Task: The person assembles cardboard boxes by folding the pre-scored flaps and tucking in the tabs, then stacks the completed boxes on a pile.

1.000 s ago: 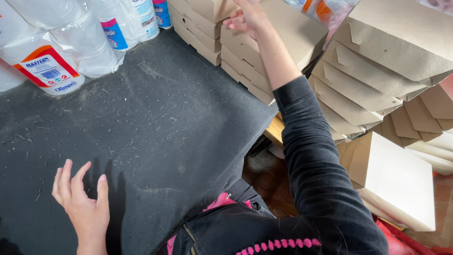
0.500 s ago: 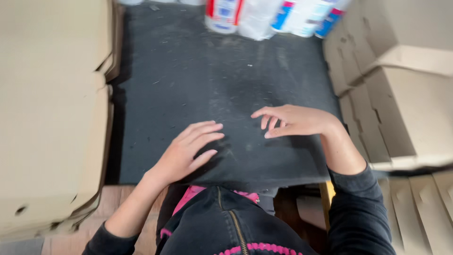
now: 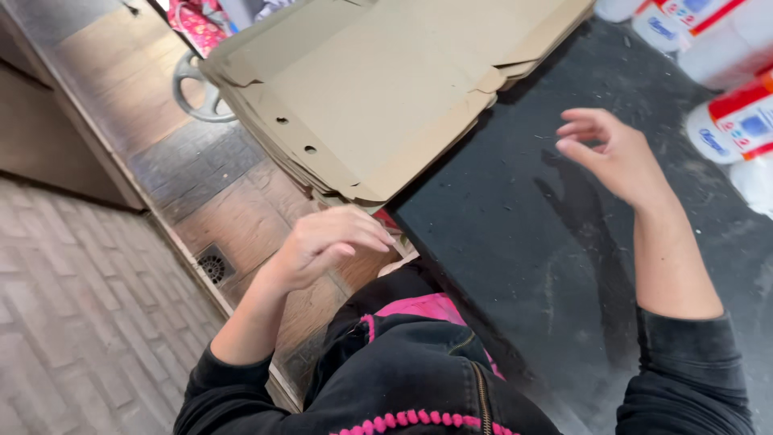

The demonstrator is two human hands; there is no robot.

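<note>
Head view
Left hand [image 3: 326, 242]: empty, fingers loosely curled and slightly apart, hovering just below the near edge of the stack of flat cardboard sheets [image 3: 378, 89], not touching it.
Right hand [image 3: 616, 157]: empty, fingers bent and spread, raised over the black desk [image 3: 531, 242].
Stack: lies at the desk's left end, overhanging the tiled floor [image 3: 88, 306].
Rolls in plastic wrap [image 3: 737, 121]: at the desk's far right.
</note>
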